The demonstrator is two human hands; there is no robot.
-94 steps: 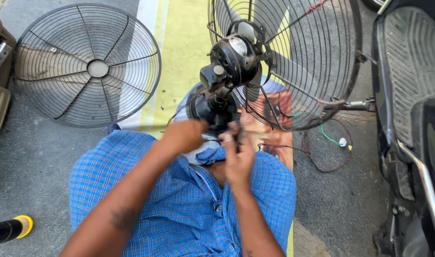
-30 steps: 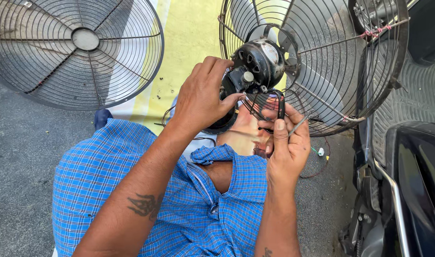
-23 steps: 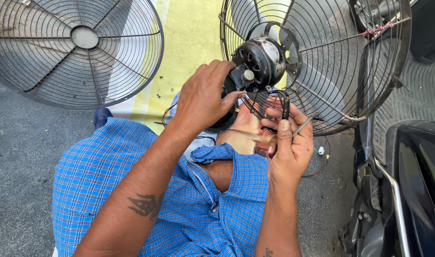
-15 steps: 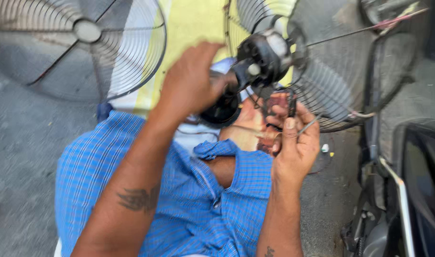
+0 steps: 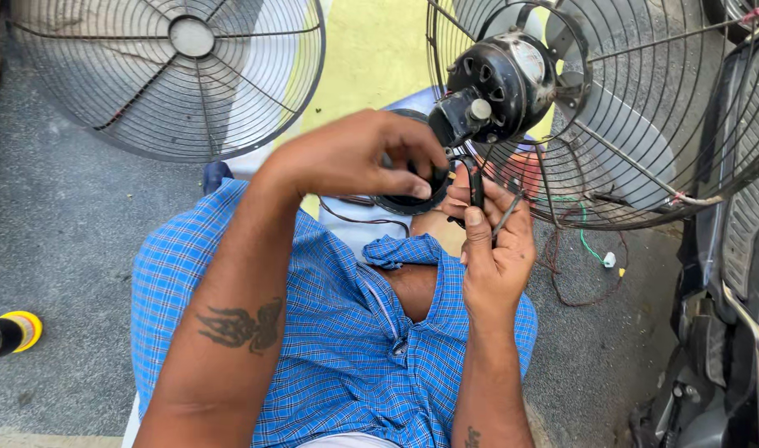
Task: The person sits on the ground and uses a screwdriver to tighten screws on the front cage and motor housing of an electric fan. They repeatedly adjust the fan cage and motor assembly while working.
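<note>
A black fan motor (image 5: 500,79) sits in the middle of a wire rear guard (image 5: 645,124), held over my lap. My left hand (image 5: 355,162) is just below and left of the motor, its fingers closed on a black round housing part (image 5: 408,201). My right hand (image 5: 491,241) is under the motor and grips a thin black tool (image 5: 476,187), whose tip points up at the motor's underside. A second thin metal piece (image 5: 507,212) lies across the same fingers. Thin wires (image 5: 355,217) run from the housing across my blue checked shirt.
A detached round wire fan guard (image 5: 172,75) lies on the grey ground at the upper left. Loose red and green wires (image 5: 583,249) trail on the ground by the fan. A parked motorbike (image 5: 728,307) stands at the right. A black and yellow object (image 5: 10,332) pokes in at the left edge.
My left hand has slid down off the motor body onto the round black part below it. My right hand keeps the tool under the motor. The view has shifted slightly.
</note>
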